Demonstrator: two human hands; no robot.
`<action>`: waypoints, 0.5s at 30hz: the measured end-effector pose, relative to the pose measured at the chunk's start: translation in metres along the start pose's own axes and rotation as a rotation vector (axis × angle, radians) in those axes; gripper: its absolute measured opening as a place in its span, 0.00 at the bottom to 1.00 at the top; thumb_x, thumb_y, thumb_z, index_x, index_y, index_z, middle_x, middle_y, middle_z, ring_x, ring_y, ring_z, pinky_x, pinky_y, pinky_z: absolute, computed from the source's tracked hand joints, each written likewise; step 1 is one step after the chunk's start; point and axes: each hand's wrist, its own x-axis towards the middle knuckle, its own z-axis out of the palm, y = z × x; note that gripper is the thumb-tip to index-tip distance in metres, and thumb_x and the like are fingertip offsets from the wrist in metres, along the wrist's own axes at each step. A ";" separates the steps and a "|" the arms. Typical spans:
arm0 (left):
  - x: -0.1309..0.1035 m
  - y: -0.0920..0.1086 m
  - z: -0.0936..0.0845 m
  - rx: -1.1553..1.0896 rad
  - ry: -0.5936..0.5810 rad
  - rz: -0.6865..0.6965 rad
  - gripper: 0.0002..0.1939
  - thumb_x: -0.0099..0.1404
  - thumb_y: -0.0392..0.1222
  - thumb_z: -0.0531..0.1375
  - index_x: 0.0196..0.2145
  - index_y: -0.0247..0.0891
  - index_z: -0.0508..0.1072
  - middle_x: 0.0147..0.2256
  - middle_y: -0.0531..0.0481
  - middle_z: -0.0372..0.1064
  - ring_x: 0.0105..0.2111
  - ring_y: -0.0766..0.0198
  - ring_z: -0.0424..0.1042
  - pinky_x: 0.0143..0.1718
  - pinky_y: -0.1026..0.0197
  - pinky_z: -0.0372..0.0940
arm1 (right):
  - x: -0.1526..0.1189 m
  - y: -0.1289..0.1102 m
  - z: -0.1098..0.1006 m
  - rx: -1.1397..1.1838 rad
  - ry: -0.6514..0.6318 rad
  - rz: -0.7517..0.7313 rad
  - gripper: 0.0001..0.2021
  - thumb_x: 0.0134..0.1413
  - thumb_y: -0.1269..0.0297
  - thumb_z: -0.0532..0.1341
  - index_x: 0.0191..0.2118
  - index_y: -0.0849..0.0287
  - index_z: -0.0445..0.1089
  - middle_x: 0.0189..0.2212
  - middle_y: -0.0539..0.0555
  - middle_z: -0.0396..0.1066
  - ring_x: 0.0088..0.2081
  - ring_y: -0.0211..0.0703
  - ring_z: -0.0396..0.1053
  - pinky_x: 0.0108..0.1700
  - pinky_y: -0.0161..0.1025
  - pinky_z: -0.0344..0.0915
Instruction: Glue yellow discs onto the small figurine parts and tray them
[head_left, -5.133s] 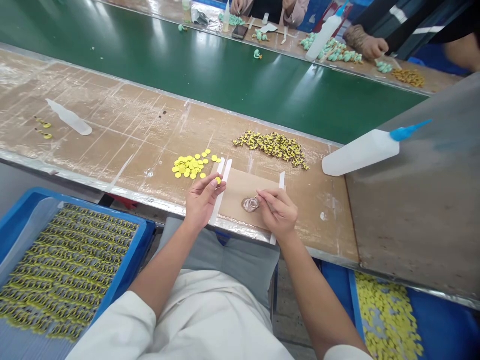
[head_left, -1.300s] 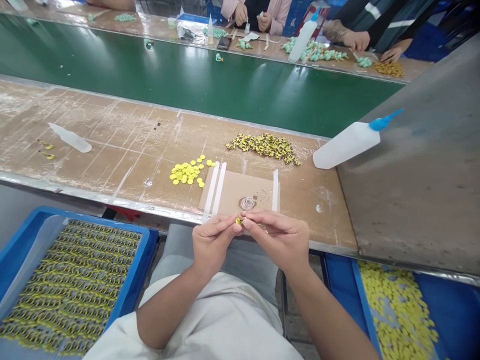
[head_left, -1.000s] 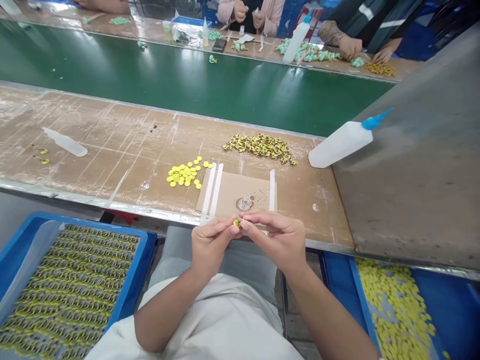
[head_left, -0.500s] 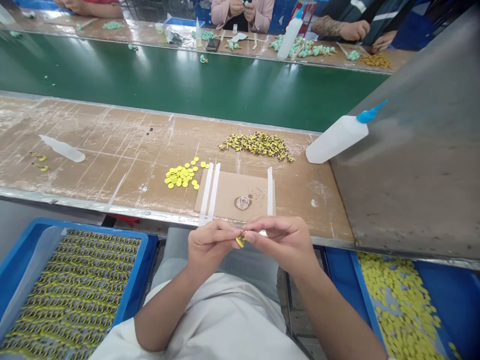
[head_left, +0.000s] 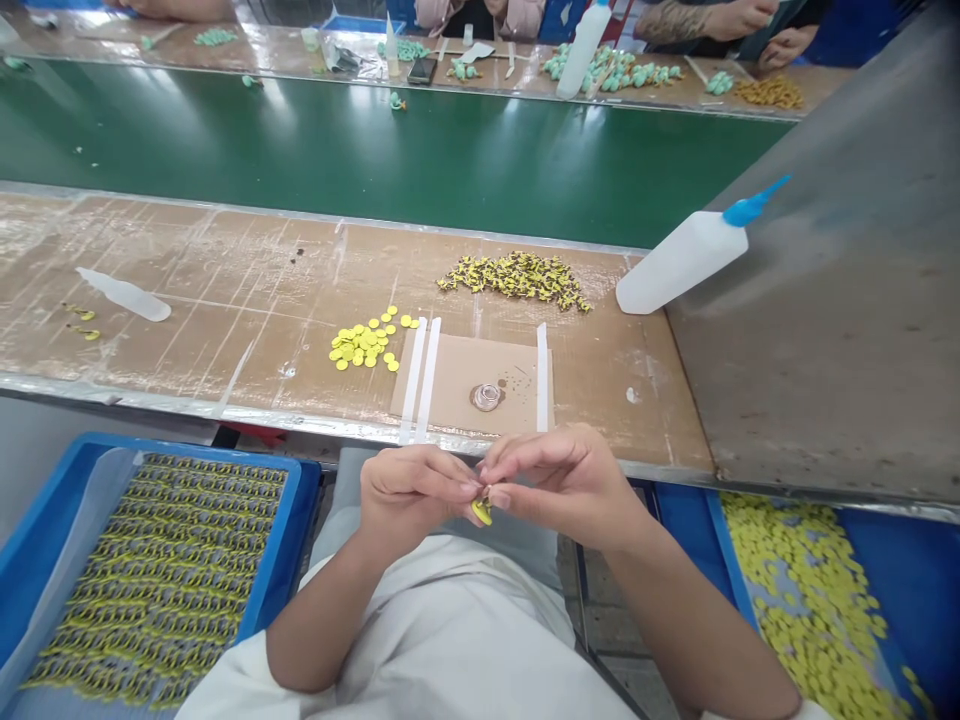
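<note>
Above my lap, just off the table's front edge, my left hand and my right hand meet at the fingertips. Both pinch a small yellow piece with a darker part on it, mostly hidden by the fingers. Beyond them a cardboard sheet with white tape strips carries a small round dish in a wet patch. Left of the sheet lie loose yellow discs. A heap of small yellow and black pieces is behind it.
White bottle with blue tip leans against a metal panel at right. Blue tray with rows of pieces stands lower left; yellow discs fill a tray lower right. People work beyond the green belt.
My hands stay together around the yellow piece, which sits slightly lower in view. The camera view has shifted a little. Across the belt, a person's tattooed arm has moved to the right.
</note>
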 end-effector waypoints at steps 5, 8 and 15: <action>0.000 0.000 -0.001 -0.009 -0.009 -0.019 0.14 0.57 0.27 0.69 0.38 0.43 0.84 0.32 0.46 0.79 0.29 0.57 0.79 0.31 0.58 0.77 | -0.001 0.002 0.002 0.011 0.038 -0.014 0.04 0.54 0.72 0.71 0.37 0.59 0.81 0.33 0.58 0.77 0.36 0.47 0.74 0.38 0.41 0.71; 0.001 0.002 0.000 -0.015 -0.032 -0.005 0.14 0.57 0.26 0.69 0.38 0.42 0.84 0.32 0.45 0.79 0.29 0.57 0.79 0.32 0.58 0.77 | -0.002 0.001 0.002 0.014 0.027 -0.011 0.04 0.54 0.72 0.71 0.37 0.58 0.81 0.33 0.58 0.77 0.35 0.46 0.74 0.39 0.40 0.71; 0.003 -0.002 0.004 0.199 0.108 0.041 0.17 0.55 0.29 0.72 0.41 0.44 0.83 0.33 0.47 0.79 0.30 0.60 0.80 0.31 0.62 0.77 | -0.002 0.003 0.001 0.003 0.221 0.122 0.07 0.50 0.64 0.74 0.35 0.59 0.81 0.32 0.58 0.78 0.33 0.45 0.76 0.35 0.36 0.75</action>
